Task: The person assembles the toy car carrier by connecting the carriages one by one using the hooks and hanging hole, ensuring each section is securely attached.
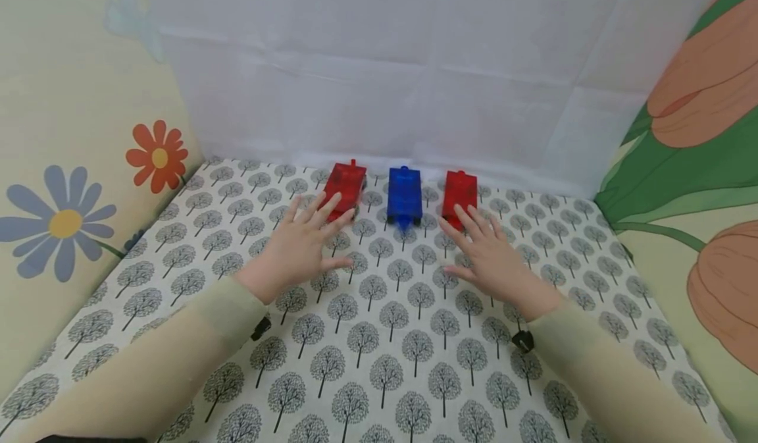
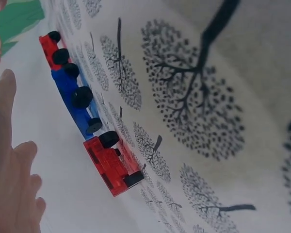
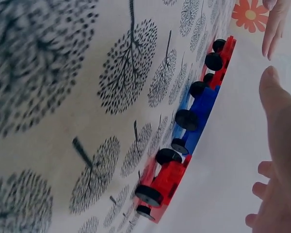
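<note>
Three plastic toy cars with black wheels stand side by side at the back of the cloth: a red car [image 1: 346, 183] on the left, a blue car [image 1: 405, 191] in the middle, another red car [image 1: 460, 189] on the right. Each has a small knob at its far end. My left hand [image 1: 296, 252] is spread palm down, its fingertips overlapping the left red car's near end in the head view. Likewise spread, my right hand [image 1: 497, 262] reaches toward the right red car. Neither hand holds anything; both wrist views show the thumb and fingers apart from the cars.
A white cloth printed with trees [image 1: 385, 370] covers the table. Behind the cars rises a white sheet [image 1: 379, 87]. Flower-printed panels stand at the left [image 1: 65, 127] and right [image 1: 681, 186]. Small black devices sit under both wrists.
</note>
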Demonstrator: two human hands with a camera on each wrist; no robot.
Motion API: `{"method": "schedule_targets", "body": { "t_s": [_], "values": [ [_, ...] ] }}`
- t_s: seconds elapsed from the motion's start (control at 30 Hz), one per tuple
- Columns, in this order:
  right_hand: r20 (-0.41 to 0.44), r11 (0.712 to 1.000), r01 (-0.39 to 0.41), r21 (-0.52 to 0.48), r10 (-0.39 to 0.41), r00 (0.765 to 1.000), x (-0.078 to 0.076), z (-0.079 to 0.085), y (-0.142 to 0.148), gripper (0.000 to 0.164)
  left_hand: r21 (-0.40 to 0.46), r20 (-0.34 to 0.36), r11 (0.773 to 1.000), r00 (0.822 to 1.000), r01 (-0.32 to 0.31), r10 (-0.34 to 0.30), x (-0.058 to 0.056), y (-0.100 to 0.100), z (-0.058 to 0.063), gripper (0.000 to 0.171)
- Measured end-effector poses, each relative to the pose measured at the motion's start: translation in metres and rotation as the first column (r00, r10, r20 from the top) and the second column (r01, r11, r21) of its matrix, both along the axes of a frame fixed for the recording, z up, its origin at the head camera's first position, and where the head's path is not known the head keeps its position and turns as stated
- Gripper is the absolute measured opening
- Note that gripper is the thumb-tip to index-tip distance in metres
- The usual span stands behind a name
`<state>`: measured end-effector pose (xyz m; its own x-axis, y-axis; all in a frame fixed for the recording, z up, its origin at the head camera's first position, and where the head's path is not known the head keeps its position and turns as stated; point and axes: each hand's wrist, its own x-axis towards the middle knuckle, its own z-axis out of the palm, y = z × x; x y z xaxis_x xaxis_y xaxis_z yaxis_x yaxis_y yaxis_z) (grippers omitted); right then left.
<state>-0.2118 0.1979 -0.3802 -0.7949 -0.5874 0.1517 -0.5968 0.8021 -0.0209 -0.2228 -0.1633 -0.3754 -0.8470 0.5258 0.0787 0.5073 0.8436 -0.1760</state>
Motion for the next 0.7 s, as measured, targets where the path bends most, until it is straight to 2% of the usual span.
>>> {"method": "schedule_targets", "body": {
  "t_s": [0.1, 0.2, 0.37, 0.43, 0.5, 0.53, 0.63, 0.7],
  "values": [
    [0.044, 0.998, -0.001, -0.059, 0.004, 0.999, -0.008, -0.003, -0.01, 0.087, 0.053, 0.063, 0.998, 0.997, -0.042, 0.039, -0.005, 0.0, 0.0, 0.088],
    [0.086, 0.994, 0.013, -0.106, -0.004, 0.996, -0.017, -0.004, -0.021, 0.083, 0.093, 0.134, 0.99, 0.987, -0.103, 0.09, -0.012, 0.001, -0.001, 0.089],
    [0.124, 0.992, 0.039, -0.118, -0.024, 0.992, -0.038, -0.005, -0.042, 0.08, 0.118, 0.242, 0.974, 0.957, -0.194, 0.161, -0.022, 0.005, -0.002, 0.095],
    [0.137, 0.992, 0.049, -0.115, -0.033, 0.99, -0.045, -0.006, -0.05, 0.08, 0.153, 0.279, 0.96, 0.942, -0.235, 0.186, -0.026, 0.007, -0.002, 0.099],
    [0.158, 0.99, 0.062, -0.128, -0.042, 0.987, -0.052, -0.007, -0.057, 0.079, 0.225, 0.313, 0.929, 0.925, -0.293, 0.216, -0.032, 0.01, -0.001, 0.105],
    [0.168, 0.989, 0.071, -0.132, -0.048, 0.985, -0.055, -0.008, -0.06, 0.078, 0.268, 0.329, 0.907, 0.915, -0.326, 0.232, -0.036, 0.012, -0.001, 0.108],
    [0.22, 0.982, 0.103, -0.157, -0.067, 0.973, -0.065, -0.01, -0.071, 0.077, 0.397, 0.368, 0.818, 0.889, -0.416, 0.273, -0.05, 0.016, -0.002, 0.116],
    [0.27, 0.975, 0.134, -0.18, -0.082, 0.959, -0.071, -0.011, -0.078, 0.075, 0.453, 0.388, 0.759, 0.87, -0.467, 0.303, -0.06, 0.02, -0.006, 0.12]
  ]
}}
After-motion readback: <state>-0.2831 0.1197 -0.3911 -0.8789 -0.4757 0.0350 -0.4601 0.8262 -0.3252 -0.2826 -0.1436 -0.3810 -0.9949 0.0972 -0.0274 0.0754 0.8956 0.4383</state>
